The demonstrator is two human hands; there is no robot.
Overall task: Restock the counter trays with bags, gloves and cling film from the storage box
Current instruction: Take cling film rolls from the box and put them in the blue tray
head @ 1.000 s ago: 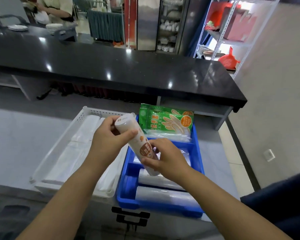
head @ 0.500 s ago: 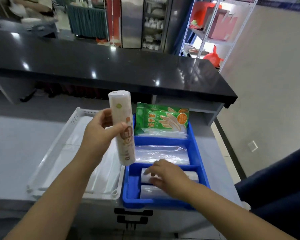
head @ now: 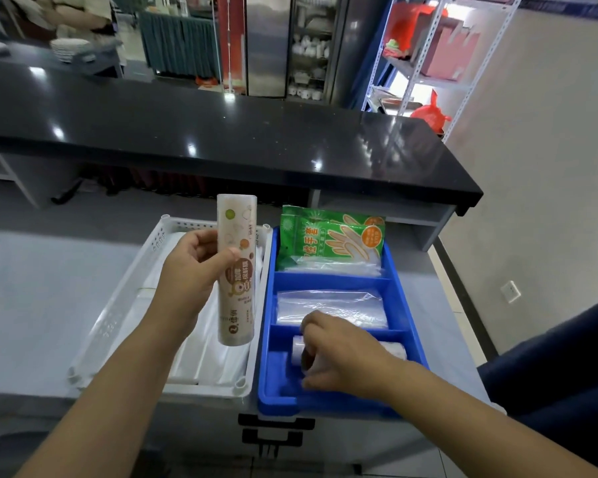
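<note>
A person's left hand (head: 190, 270) holds a cling film roll (head: 236, 270) upright over the seam between the white tray (head: 125, 298) and blue tray (head: 409, 336) on the bench (head: 32, 288), fingers wrapped round its middle. The right hand (head: 339, 353) reaches into the blue tray's nearest compartment, fingers curled over a roll (head: 392, 350) lying there; whether they grip it cannot be told. Gloves (head: 332, 236) fill the far compartment and clear bags (head: 328, 301) the middle one, so the step is best done by shifting the lying roll aside, then laying the held one flat alongside.
</note>
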